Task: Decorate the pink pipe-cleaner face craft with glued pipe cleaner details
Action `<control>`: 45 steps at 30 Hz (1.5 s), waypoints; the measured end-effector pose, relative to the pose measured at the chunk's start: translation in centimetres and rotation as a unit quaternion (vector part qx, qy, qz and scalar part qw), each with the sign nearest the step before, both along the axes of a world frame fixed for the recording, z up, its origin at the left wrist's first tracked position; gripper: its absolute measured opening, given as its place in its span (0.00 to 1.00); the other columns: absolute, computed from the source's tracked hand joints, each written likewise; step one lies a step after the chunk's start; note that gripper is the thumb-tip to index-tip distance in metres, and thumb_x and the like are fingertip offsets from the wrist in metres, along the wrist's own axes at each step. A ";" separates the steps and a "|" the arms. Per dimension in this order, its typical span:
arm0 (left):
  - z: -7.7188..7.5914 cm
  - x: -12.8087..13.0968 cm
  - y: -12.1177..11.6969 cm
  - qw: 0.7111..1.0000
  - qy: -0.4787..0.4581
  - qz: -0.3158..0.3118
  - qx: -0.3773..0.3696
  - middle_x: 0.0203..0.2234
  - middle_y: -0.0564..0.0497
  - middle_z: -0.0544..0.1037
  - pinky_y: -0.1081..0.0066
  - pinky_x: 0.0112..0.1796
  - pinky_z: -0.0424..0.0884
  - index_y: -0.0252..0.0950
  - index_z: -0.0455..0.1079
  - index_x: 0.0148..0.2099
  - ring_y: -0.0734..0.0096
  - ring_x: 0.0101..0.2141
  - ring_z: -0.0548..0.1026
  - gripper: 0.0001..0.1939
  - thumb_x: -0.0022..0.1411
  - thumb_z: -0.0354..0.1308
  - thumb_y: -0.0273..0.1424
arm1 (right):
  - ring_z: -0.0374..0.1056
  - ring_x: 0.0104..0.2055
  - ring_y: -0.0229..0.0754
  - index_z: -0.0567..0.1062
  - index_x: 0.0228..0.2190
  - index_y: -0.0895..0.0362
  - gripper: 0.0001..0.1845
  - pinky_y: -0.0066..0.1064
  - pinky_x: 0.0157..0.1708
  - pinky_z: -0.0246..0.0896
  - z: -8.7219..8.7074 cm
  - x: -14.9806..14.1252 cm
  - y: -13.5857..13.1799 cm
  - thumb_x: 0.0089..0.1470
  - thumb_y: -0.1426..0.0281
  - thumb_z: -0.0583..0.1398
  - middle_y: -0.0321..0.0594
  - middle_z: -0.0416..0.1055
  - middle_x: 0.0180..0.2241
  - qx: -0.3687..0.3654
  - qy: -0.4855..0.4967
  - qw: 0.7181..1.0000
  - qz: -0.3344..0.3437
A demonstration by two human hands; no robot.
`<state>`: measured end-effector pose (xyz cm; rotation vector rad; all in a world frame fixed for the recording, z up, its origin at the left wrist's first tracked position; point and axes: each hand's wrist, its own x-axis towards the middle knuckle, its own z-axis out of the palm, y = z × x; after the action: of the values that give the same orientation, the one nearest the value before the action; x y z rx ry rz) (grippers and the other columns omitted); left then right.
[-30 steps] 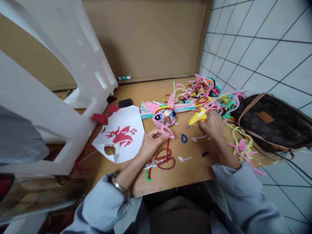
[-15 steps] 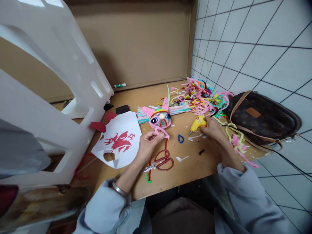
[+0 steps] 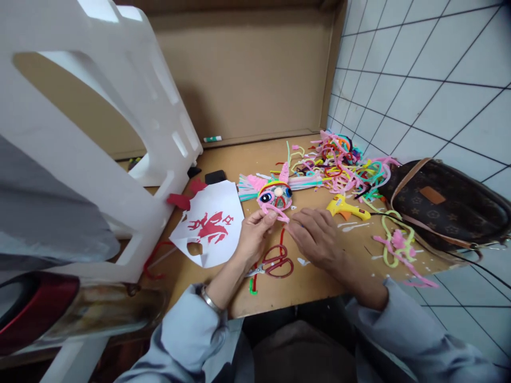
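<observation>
My left hand (image 3: 257, 231) pinches a pink pipe cleaner (image 3: 279, 214) bent into a loop. At the loop's right end, the fingers of my right hand (image 3: 317, 236) are closed on it. Just behind lies a craft head (image 3: 275, 194) of pipe cleaners with big blue eyes, a round pale nose and pink ears. A yellow glue gun (image 3: 346, 206) rests on the table right of my right hand. Red-handled scissors (image 3: 278, 261) lie below my hands, across a red pipe cleaner (image 3: 255, 284) with a green end. My right hand hides part of the table.
A heap of coloured pipe cleaners (image 3: 343, 165) lies at the back right, with a brown handbag (image 3: 451, 197) beside it. White paper with red marks (image 3: 227, 199) lies on the left, near a black phone-like object (image 3: 215, 176). A white plastic frame (image 3: 159, 106) stands further left.
My right hand has let go of the glue gun, now lying on the table, and moved left to the pink pipe cleaner. My left hand still holds the loop. The view has shifted slightly.
</observation>
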<state>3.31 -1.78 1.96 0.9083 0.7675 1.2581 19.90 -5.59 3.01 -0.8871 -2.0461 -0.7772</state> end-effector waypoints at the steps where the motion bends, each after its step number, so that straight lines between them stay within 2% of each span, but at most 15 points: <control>1: 0.2 0.1 -0.1 1.000 -0.011 -0.007 -0.008 0.18 0.57 0.68 0.77 0.25 0.59 0.33 0.76 0.29 0.82 0.22 0.60 0.21 0.43 0.75 0.45 | 0.71 0.45 0.44 0.74 0.38 0.54 0.10 0.38 0.44 0.61 0.1 0.1 0.3 0.61 0.79 0.56 0.43 0.79 0.39 0.009 -0.008 1.000 -0.002; 6: 1.4 0.7 -0.1 0.997 -0.057 -0.013 -0.041 0.18 0.58 0.66 0.79 0.23 0.59 0.32 0.75 0.29 0.84 0.21 0.60 0.21 0.42 0.76 0.43 | 0.72 0.44 0.44 0.74 0.37 0.53 0.07 0.38 0.45 0.60 0.7 0.4 1.0 0.60 0.76 0.59 0.41 0.78 0.39 0.046 -0.001 0.999 -0.007; 8: 1.9 0.9 0.1 0.995 -0.082 -0.007 -0.063 0.19 0.58 0.67 0.79 0.23 0.61 0.32 0.74 0.29 0.84 0.21 0.61 0.22 0.42 0.77 0.42 | 0.72 0.44 0.43 0.74 0.36 0.52 0.06 0.39 0.46 0.61 0.8 0.1 0.8 0.59 0.75 0.61 0.40 0.78 0.38 0.032 0.063 0.997 -0.006; 10: 2.7 1.1 0.2 0.988 -0.121 -0.003 -0.093 0.20 0.58 0.68 0.80 0.22 0.62 0.32 0.72 0.30 0.85 0.21 0.62 0.21 0.41 0.78 0.39 | 0.72 0.41 0.42 0.74 0.35 0.52 0.05 0.37 0.43 0.62 0.8 -0.2 0.7 0.59 0.75 0.61 0.39 0.76 0.35 -0.021 0.165 0.986 0.005; 12: 3.5 1.5 0.3 0.978 -0.167 -0.009 -0.123 0.22 0.58 0.70 0.82 0.21 0.61 0.32 0.71 0.31 0.86 0.20 0.63 0.21 0.42 0.78 0.35 | 0.71 0.36 0.41 0.75 0.33 0.52 0.05 0.36 0.38 0.64 0.9 -0.6 1.0 0.59 0.74 0.61 0.37 0.75 0.31 -0.090 0.284 0.954 0.018; 14: 4.5 2.0 0.2 0.968 -0.203 -0.024 -0.148 0.23 0.58 0.72 0.84 0.19 0.60 0.32 0.70 0.32 0.87 0.20 0.63 0.18 0.45 0.76 0.33 | 0.70 0.34 0.40 0.77 0.32 0.52 0.04 0.34 0.34 0.66 1.0 -1.0 1.8 0.58 0.73 0.62 0.36 0.74 0.30 -0.147 0.390 0.908 0.037; 16: 5.3 2.5 0.0 0.960 -0.223 -0.039 -0.167 0.23 0.58 0.72 0.85 0.18 0.59 0.32 0.70 0.32 0.88 0.19 0.63 0.16 0.49 0.75 0.31 | 0.71 0.33 0.39 0.79 0.33 0.52 0.05 0.32 0.33 0.67 1.1 -1.3 2.7 0.57 0.72 0.62 0.36 0.74 0.30 -0.183 0.454 0.869 0.071; 20: 5.9 3.1 -0.5 0.953 -0.236 -0.044 -0.186 0.22 0.59 0.71 0.85 0.18 0.58 0.32 0.70 0.33 0.88 0.18 0.64 0.14 0.51 0.74 0.29 | 0.72 0.33 0.38 0.82 0.36 0.49 0.09 0.31 0.34 0.69 1.3 -1.6 3.5 0.54 0.74 0.63 0.35 0.76 0.31 -0.221 0.486 0.832 0.149; 25: 5.7 3.2 -0.7 0.952 -0.230 -0.035 -0.199 0.22 0.59 0.71 0.85 0.18 0.59 0.32 0.71 0.33 0.88 0.19 0.64 0.16 0.48 0.75 0.30 | 0.71 0.32 0.38 0.83 0.30 0.50 0.07 0.30 0.34 0.67 1.2 -1.8 3.6 0.51 0.73 0.65 0.34 0.76 0.29 -0.243 0.517 0.798 0.191; 27: 5.5 3.2 -0.9 0.954 -0.224 -0.036 -0.196 0.24 0.58 0.73 0.85 0.18 0.60 0.32 0.72 0.33 0.88 0.19 0.64 0.18 0.45 0.77 0.32 | 0.70 0.31 0.38 0.81 0.27 0.51 0.02 0.31 0.33 0.66 1.0 -2.0 3.9 0.49 0.71 0.67 0.34 0.75 0.26 -0.258 0.569 0.759 0.181; 28: 5.4 3.3 -1.1 0.956 -0.218 -0.037 -0.194 0.25 0.58 0.74 0.85 0.18 0.60 0.32 0.73 0.34 0.88 0.20 0.65 0.20 0.42 0.78 0.33 | 0.69 0.29 0.37 0.80 0.25 0.52 0.02 0.31 0.32 0.66 1.0 -2.1 4.1 0.47 0.69 0.68 0.34 0.74 0.25 -0.270 0.608 0.726 0.177; 32: 4.3 3.9 -1.9 0.970 -0.155 -0.019 -0.185 0.26 0.58 0.74 0.85 0.18 0.60 0.32 0.76 0.36 0.88 0.20 0.65 0.26 0.34 0.80 0.33 | 0.64 0.25 0.34 0.76 0.20 0.55 0.14 0.28 0.28 0.62 1.1 -2.4 4.7 0.39 0.60 0.72 0.32 0.71 0.20 -0.349 0.728 0.554 0.202; 35: 3.5 4.4 -2.1 0.977 -0.123 0.019 -0.171 0.23 0.58 0.73 0.85 0.18 0.59 0.32 0.77 0.35 0.87 0.20 0.65 0.27 0.31 0.81 0.35 | 0.58 0.22 0.30 0.75 0.18 0.56 0.19 0.24 0.24 0.55 1.2 -2.4 4.5 0.33 0.58 0.75 0.30 0.68 0.18 -0.402 0.750 0.474 0.226; 39: 3.3 5.1 -1.8 0.984 -0.118 0.029 -0.134 0.21 0.57 0.73 0.84 0.19 0.57 0.32 0.76 0.32 0.87 0.20 0.63 0.25 0.33 0.80 0.38 | 0.56 0.21 0.29 0.74 0.17 0.57 0.21 0.23 0.22 0.52 0.9 -2.5 3.6 0.30 0.57 0.76 0.30 0.66 0.17 -0.421 0.765 0.430 0.231; 45: 2.7 5.6 -1.3 0.984 -0.103 0.049 -0.135 0.18 0.58 0.71 0.83 0.19 0.56 0.32 0.74 0.29 0.86 0.19 0.63 0.24 0.32 0.79 0.37 | 0.55 0.20 0.29 0.71 0.15 0.57 0.24 0.24 0.21 0.50 0.5 -2.0 3.0 0.29 0.56 0.76 0.29 0.63 0.15 -0.448 0.761 0.415 0.220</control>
<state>8.92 -3.13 4.70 0.5176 0.8021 1.2743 17.89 -2.56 3.53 -0.8310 -0.5747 1.3039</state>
